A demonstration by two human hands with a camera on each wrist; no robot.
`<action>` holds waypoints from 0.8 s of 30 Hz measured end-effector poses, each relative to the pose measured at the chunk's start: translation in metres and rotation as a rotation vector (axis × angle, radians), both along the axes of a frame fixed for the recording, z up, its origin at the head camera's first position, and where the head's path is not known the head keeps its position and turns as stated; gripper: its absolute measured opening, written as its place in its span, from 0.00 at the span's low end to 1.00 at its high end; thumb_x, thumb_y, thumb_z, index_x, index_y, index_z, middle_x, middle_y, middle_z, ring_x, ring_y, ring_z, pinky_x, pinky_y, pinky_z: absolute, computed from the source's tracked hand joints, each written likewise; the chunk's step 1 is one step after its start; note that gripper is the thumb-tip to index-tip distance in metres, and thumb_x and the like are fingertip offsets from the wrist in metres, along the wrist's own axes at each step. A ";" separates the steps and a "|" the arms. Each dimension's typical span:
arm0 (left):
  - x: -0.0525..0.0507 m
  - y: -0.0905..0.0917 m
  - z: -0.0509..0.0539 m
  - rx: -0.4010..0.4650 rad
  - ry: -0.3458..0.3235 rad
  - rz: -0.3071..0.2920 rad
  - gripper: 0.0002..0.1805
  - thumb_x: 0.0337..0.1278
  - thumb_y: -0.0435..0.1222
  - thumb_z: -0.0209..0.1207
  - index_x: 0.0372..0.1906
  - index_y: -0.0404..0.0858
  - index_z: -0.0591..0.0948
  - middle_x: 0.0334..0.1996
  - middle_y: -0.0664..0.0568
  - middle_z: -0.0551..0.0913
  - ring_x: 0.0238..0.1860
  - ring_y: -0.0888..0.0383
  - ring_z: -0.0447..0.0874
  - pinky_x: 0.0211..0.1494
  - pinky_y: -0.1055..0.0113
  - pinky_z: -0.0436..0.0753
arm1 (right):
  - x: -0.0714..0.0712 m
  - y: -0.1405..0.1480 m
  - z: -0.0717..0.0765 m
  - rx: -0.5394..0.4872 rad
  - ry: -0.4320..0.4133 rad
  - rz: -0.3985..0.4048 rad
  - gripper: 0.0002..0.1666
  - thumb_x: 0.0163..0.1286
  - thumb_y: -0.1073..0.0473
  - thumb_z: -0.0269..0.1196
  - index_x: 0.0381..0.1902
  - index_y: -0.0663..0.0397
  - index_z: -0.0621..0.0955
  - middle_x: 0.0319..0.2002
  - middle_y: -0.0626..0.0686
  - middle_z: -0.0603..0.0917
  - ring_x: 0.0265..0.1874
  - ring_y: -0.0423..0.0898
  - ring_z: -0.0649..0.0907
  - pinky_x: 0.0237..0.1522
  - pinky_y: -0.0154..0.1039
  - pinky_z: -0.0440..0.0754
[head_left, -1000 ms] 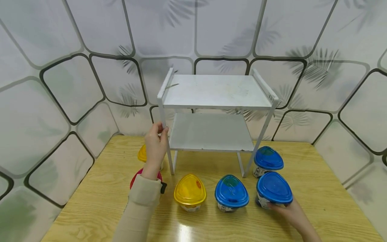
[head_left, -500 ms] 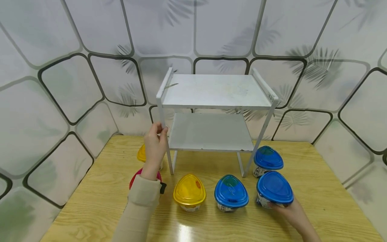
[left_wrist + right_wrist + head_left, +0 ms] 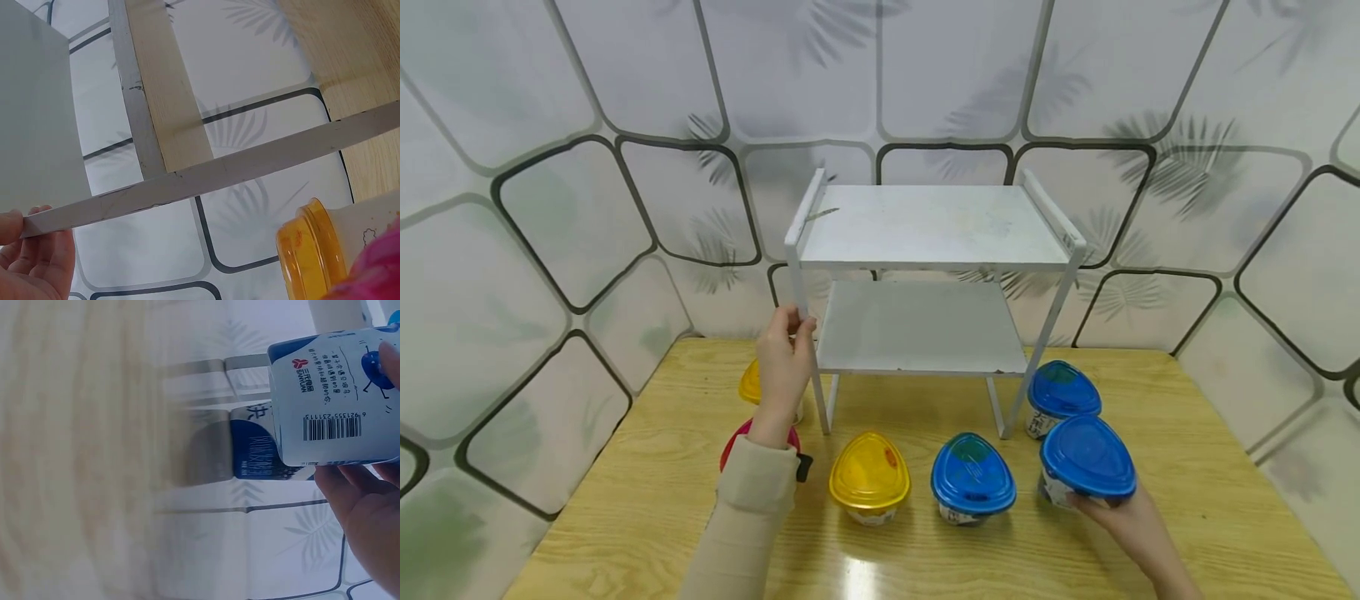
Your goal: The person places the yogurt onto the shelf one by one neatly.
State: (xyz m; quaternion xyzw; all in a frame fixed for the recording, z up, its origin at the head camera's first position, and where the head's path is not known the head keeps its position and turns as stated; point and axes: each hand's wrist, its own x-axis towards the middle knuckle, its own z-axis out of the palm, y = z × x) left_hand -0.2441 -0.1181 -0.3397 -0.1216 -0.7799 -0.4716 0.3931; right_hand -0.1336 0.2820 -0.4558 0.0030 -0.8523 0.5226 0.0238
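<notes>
grips a blue-lidded tub (image 3: pixel 1088 454) in the right hand (image 3: pixel 1126 523), fingers bent snugly round its printed side; held clear of the bench (image 3: pixel 1225 500), a little higher and farther right than half a second ago. shows a middle blue-lidded tub (image 3: pixel 973 477) and a front yellow-lidded tub (image 3: pixel 869 477) standing to the left of it, lids on, contents hidden. leaves a pink-lidded tub (image 3: pixel 733 444) mostly covered by the wrist and cream sleeve (image 3: pixel 758 475). pinches the left front leg of a white rack (image 3: pixel 932 221) between thumb and fingers of the left hand (image 3: pixel 784 358), just as before. hides much of a rear yellow-lidded tub (image 3: pixel 749 384) behind that hand, and part of a rear blue-lidded tub (image 3: pixel 1064 390) behind the gripped one. beyond, ends at a patterned wall (image 3: pixel 955 75).
</notes>
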 end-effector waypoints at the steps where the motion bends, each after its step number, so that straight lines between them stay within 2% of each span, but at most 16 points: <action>1: 0.000 0.000 0.000 0.000 0.002 0.000 0.05 0.55 0.27 0.54 0.33 0.26 0.72 0.25 0.40 0.76 0.25 0.51 0.75 0.25 0.70 0.73 | 0.000 0.000 0.001 0.009 0.008 -0.004 0.52 0.52 0.63 0.66 0.65 0.67 0.47 0.58 0.70 0.59 0.54 0.66 0.63 0.46 0.53 0.72; 11: 0.000 -0.001 -0.001 0.000 0.019 -0.002 0.04 0.54 0.25 0.54 0.32 0.26 0.72 0.24 0.41 0.77 0.25 0.52 0.76 0.24 0.72 0.73 | 0.002 -0.004 0.018 -0.003 0.012 -0.021 0.51 0.53 0.62 0.66 0.65 0.67 0.46 0.58 0.71 0.58 0.54 0.68 0.62 0.47 0.59 0.69; 19: 0.000 0.000 -0.002 0.005 0.016 -0.004 0.03 0.54 0.25 0.53 0.32 0.27 0.72 0.24 0.40 0.77 0.25 0.52 0.76 0.24 0.72 0.72 | 0.003 -0.008 0.032 0.033 0.086 -0.016 0.51 0.53 0.64 0.66 0.65 0.67 0.46 0.57 0.71 0.58 0.52 0.69 0.63 0.43 0.58 0.72; 24: 0.000 0.000 -0.001 0.004 0.029 -0.006 0.03 0.54 0.24 0.54 0.32 0.26 0.72 0.24 0.40 0.77 0.25 0.51 0.76 0.24 0.69 0.74 | 0.003 -0.009 0.038 0.056 0.140 -0.010 0.50 0.53 0.67 0.65 0.65 0.66 0.47 0.57 0.69 0.59 0.52 0.65 0.65 0.42 0.53 0.75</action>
